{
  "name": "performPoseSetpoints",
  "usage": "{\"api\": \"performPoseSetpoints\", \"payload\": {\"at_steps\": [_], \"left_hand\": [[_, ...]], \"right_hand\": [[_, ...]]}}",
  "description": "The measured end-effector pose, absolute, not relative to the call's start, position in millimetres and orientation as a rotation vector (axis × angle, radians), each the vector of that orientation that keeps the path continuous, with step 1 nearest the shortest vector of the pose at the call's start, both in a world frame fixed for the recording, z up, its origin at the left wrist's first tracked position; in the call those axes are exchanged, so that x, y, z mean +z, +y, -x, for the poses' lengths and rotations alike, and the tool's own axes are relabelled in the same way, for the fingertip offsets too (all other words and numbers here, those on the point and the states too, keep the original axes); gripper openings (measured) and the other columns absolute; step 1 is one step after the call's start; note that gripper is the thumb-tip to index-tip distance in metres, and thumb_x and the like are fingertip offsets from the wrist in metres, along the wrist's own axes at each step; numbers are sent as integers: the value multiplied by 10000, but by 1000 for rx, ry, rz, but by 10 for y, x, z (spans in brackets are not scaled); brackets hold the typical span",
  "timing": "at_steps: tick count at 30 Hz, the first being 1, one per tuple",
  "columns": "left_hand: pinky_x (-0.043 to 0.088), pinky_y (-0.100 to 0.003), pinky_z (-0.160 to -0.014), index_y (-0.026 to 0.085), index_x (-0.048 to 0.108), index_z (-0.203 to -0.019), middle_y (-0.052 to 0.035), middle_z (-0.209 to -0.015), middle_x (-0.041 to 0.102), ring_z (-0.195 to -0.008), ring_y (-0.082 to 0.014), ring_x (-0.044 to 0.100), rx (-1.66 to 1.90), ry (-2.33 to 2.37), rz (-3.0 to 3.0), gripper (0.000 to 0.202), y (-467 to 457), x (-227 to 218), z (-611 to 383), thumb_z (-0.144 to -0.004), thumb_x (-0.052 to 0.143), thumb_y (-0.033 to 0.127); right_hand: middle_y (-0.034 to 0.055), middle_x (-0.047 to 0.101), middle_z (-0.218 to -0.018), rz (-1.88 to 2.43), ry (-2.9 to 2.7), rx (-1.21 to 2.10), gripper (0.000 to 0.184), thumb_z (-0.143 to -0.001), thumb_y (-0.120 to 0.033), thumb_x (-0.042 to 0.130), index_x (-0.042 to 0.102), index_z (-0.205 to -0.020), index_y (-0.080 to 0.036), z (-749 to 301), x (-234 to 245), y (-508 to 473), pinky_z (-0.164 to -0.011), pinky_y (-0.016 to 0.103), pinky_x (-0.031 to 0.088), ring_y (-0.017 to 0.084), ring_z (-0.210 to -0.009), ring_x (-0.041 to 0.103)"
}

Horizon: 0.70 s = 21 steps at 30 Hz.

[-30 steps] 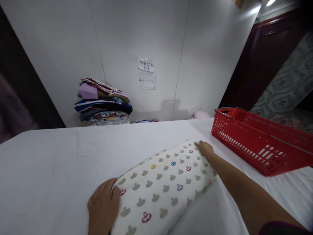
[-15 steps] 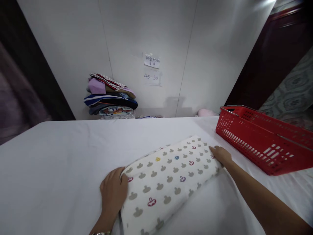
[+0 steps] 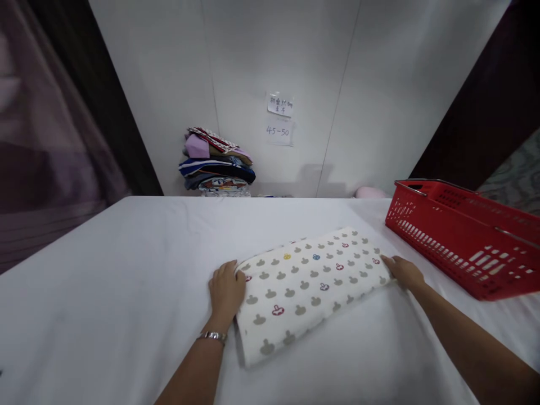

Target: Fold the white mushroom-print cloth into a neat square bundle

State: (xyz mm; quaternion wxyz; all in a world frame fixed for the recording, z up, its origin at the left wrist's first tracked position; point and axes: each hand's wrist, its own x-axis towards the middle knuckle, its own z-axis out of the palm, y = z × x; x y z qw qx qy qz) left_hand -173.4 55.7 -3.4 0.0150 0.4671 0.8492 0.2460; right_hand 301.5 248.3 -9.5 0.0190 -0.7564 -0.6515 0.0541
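A folded white cloth [image 3: 310,287] printed with grey, red and blue shapes lies on the white-covered table [image 3: 126,292]. My left hand [image 3: 226,291] rests against the cloth's left end, fingers curled onto its edge. My right hand [image 3: 404,272] grips the cloth's right end, fingers tucked at the edge. A metal watch band shows on my left wrist.
A red plastic basket [image 3: 464,242] with metal handles sits on the table at the right. A stack of folded clothes [image 3: 217,164] stands beyond the table's far edge against a white wall with paper labels [image 3: 279,119]. A dark curtain hangs at left.
The view has pulled back and turned left, so the cloth lies farther off. My right hand slid from the cloth's far corner to its near right end; the left hand stayed on the left end.
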Motion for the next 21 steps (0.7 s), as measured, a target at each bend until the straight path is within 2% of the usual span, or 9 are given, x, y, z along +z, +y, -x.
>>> {"api": "performPoseSetpoints", "payload": {"at_steps": [7,11,13,16,21], "left_hand": [[361,-381,-934,82,498,-1229,-128,-1199,564,-1099,-271,485,681,2649,-1488,464,518,1,1734,-825,362,264],[367,-352,-931,85,510,-1218,-123,-1179,582,-1088,-258,499,758,2613,-1471,458,498,-36,1794,-840,376,306],[373,-343,-923,105,537,-1188,-112,-1157,597,-1072,-249,511,821,2589,-1433,436,496,-55,1819,-856,373,334],[385,-330,-904,141,573,-1139,-96,-1123,618,-1047,-229,528,920,2548,-1371,399,500,-74,1845,-869,379,363],[399,-288,-881,158,590,-1097,-84,-1091,636,-1004,-179,563,1123,2442,-1224,338,443,-69,1886,-875,387,313]], "right_hand": [[137,645,-994,2303,-2001,74,569,-857,-597,245,612,-942,-170,-2989,-87,2375,-718,367,463,288,-951,593],[180,574,-1148,2228,-1994,-156,500,-870,-488,314,555,-1130,-134,-2884,-64,2307,-823,436,433,328,-1067,530],[175,523,-1238,2059,-2073,-265,468,-859,-409,368,503,-1215,-137,-2706,-49,2239,-905,474,389,332,-1152,466],[127,506,-1288,1670,-2266,-100,441,-852,-357,393,493,-1241,-174,-2209,-19,1984,-995,443,341,278,-1220,416],[48,413,-1390,1079,-2463,319,456,-869,-467,386,490,-1265,-267,-1171,79,1184,-1052,452,284,265,-1292,332]]}}
